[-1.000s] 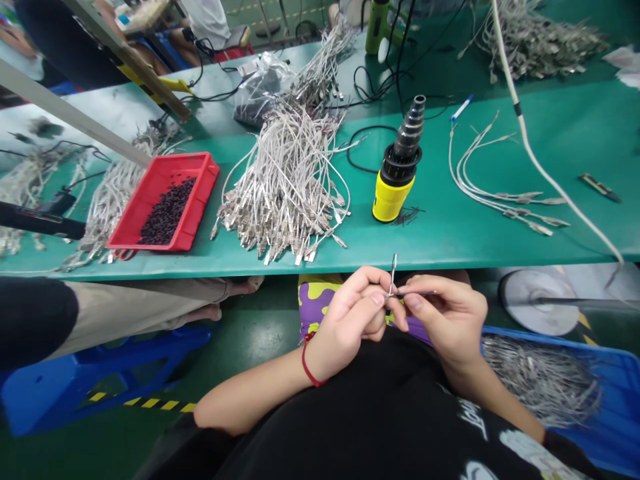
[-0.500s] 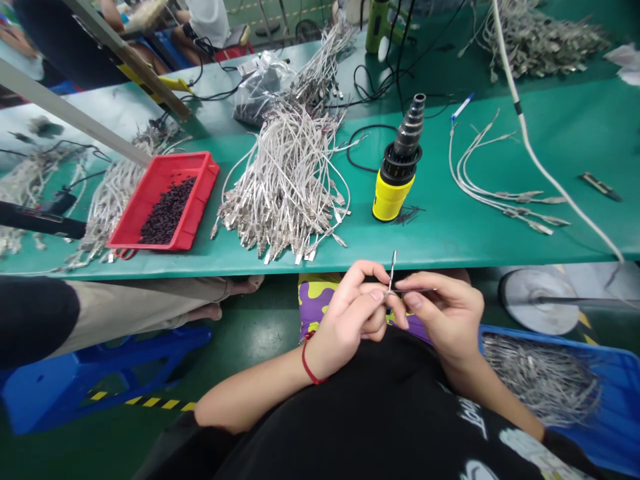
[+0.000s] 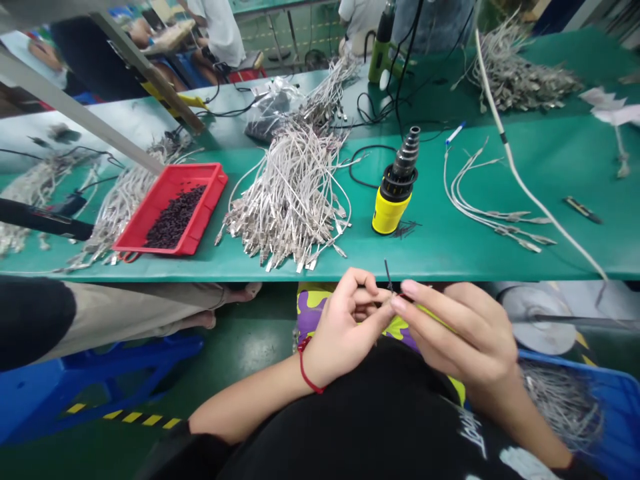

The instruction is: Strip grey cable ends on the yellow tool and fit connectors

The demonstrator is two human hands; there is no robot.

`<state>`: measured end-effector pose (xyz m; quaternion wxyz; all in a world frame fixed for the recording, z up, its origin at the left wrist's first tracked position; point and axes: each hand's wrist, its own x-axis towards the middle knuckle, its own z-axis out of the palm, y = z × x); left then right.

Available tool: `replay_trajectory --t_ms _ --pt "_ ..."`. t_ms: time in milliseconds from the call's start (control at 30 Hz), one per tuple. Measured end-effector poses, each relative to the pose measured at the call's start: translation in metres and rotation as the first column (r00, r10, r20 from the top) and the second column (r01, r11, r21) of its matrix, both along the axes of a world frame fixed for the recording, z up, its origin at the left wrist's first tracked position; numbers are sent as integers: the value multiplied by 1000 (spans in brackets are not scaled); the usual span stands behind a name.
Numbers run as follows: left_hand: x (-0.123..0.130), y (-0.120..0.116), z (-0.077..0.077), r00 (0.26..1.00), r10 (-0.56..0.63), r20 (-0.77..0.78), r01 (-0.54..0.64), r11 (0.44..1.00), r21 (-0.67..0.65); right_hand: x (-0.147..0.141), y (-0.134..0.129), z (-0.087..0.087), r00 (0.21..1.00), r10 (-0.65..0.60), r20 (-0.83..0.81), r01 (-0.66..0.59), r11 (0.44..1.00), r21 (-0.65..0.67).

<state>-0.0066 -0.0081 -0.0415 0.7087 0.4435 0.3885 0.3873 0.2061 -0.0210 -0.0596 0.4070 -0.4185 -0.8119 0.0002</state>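
Just off the table's near edge, my two hands meet over my lap. My left hand, a red string round its wrist, is closed, its thumb and fingers pinching thin dark strands that stick up from the fingertips. Whether these are wires or thin tubing I cannot make out. From the right, my right hand pinches the same strands at the thumb and fingertips. A dark reddish bit shows between the two hands. Beyond them, a yellow and black heat gun stands nozzle up, with thin black pieces beside it.
A large heap of white USB cables lies left of the heat gun, beside a red tray of small black pieces. More cables lie right. A white cord hangs across. A blue bin stands low right. A neighbour's legs are left.
The view has shifted slightly. My right hand has turned and its fingers have come up to my left fingertips. The upright shiny strand now shows as a thin dark one.
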Motion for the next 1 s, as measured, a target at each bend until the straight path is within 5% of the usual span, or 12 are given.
replay_trajectory --t_ms 133,400,633,833,1000 --pt "3 -1 3 996 64 -55 -65 998 -27 -7 6 10 997 -52 50 46 993 107" --pt "1 8 1 996 92 -7 -92 992 -85 -44 -8 -4 897 -249 -366 146 947 -286" --pt "6 21 -9 971 216 103 -220 975 25 -49 5 -3 781 -297 -549 -54 844 -534" --pt "13 20 -6 926 244 287 -198 964 -178 -47 11 -4 733 -252 -632 -243 771 -589" --pt "19 19 2 869 256 423 -155 954 -258 -51 11 1 765 -174 -620 -277 781 -560"
